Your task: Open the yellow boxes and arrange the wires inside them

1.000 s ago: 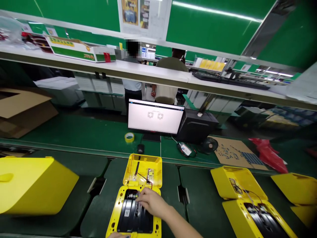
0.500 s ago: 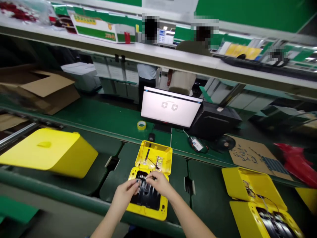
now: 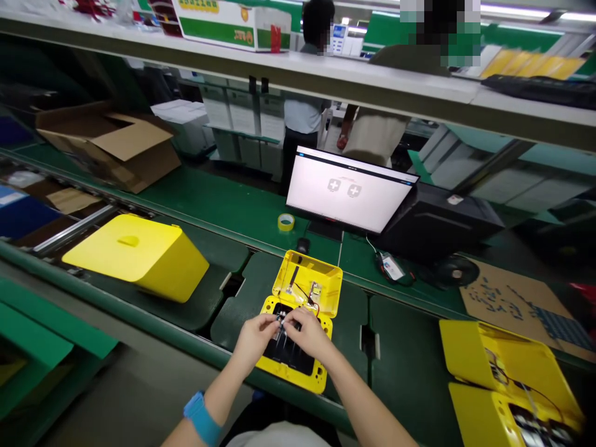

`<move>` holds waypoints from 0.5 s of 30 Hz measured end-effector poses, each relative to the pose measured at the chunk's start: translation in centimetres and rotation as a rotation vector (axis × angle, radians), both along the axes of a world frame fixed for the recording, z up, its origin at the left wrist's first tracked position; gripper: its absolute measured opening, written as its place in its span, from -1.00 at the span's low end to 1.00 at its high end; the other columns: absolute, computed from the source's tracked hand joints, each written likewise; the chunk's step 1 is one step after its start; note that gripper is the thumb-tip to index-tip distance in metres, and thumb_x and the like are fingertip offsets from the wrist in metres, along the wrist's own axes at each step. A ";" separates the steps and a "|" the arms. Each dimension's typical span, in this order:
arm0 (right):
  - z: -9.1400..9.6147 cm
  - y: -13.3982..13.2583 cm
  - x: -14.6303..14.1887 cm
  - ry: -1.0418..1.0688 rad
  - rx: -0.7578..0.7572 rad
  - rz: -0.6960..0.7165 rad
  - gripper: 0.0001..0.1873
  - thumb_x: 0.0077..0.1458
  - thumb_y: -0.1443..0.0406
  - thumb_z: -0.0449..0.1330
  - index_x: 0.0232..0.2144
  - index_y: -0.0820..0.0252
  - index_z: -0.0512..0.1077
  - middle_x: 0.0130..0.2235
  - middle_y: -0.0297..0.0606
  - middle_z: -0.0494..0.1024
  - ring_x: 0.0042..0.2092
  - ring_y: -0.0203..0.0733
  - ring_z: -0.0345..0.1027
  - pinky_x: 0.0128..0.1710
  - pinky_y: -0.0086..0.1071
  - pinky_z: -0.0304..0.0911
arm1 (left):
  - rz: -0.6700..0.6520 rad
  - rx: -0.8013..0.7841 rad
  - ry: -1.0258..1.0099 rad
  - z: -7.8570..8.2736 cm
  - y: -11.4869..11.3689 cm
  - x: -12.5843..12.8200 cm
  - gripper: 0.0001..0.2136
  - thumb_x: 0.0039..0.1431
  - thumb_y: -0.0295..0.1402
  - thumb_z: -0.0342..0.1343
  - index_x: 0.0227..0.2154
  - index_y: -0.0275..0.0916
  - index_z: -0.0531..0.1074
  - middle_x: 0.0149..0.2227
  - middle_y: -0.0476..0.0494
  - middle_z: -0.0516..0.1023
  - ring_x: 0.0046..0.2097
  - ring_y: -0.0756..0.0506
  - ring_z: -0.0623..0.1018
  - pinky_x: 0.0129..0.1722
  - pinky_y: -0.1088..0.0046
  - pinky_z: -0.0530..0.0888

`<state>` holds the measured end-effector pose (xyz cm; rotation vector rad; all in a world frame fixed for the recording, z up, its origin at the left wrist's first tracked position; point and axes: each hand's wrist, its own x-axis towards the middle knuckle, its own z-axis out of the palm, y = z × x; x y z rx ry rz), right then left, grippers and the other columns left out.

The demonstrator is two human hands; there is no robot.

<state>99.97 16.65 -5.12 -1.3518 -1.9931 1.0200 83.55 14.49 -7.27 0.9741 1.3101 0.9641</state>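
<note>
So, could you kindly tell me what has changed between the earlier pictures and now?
The left hand has come up from the bottom edge to join the right hand. Both now meet over the black panel of the open yellow plastic case, near thin wires; what they hold is too small to tell. The head camera's view has shifted. The case itself stayed put.

Factory rm: green wall [image 3: 516, 30], white overhead shelf [image 3: 326, 77], strip lights [image 3: 516, 9], grey floor [image 3: 135, 397].

Small piece [image 3: 280, 319] between the hands [image 3: 254, 338], too blurred to name
</note>
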 end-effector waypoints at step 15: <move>-0.4 0.5 -0.3 -0.079 0.037 0.009 -0.93 0.00 0.33 0.12 -0.50 0.15 0.38 -0.41 -0.36 0.45 -0.28 -0.23 0.24 -0.20 -0.29 0.13 | -0.041 0.076 0.145 -1.0 0.2 -0.4 -0.71 -0.04 -0.19 0.18 -0.32 -0.29 0.51 -0.33 -0.18 0.59 -0.25 -0.14 0.55 -0.26 0.42 0.48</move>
